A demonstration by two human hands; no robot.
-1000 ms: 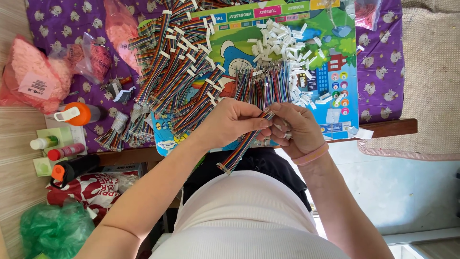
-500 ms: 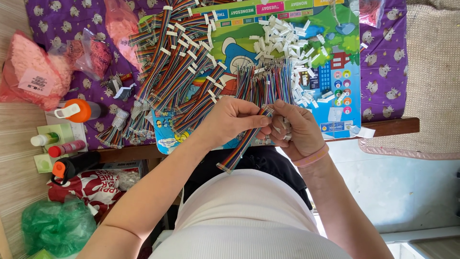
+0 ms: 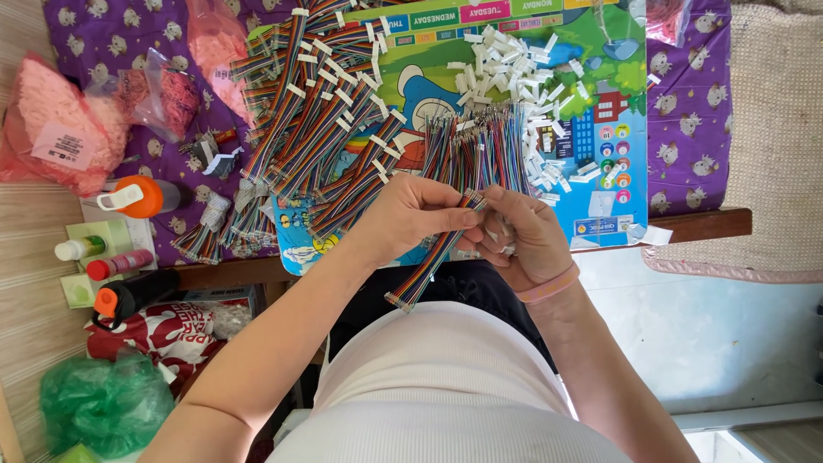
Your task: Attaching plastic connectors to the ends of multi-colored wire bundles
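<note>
The person wears a pale, cream-white ribbed top [image 3: 446,386] without sleeves, so both arms are bare from shoulder to fingers. A thin pink band [image 3: 549,285] circles the right wrist. Dark trousers [image 3: 480,291] show above the top's hem.

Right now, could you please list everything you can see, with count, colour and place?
ribbon cable: one, rainbow, pinched between both hands
finished cables: a pile, rainbow with white plugs, left on the mat
loose wire bundles: many, mixed colours, mat centre
white plugs: a heap, upper right of the mat
mat: one, green and blue picture, on the table
tablecloth: purple, under the mat
pink bags: several, far left
bottles: several, left edge
green bag: one, floor, lower left
left hand: holds the cable
right hand: holds the cable end
</note>
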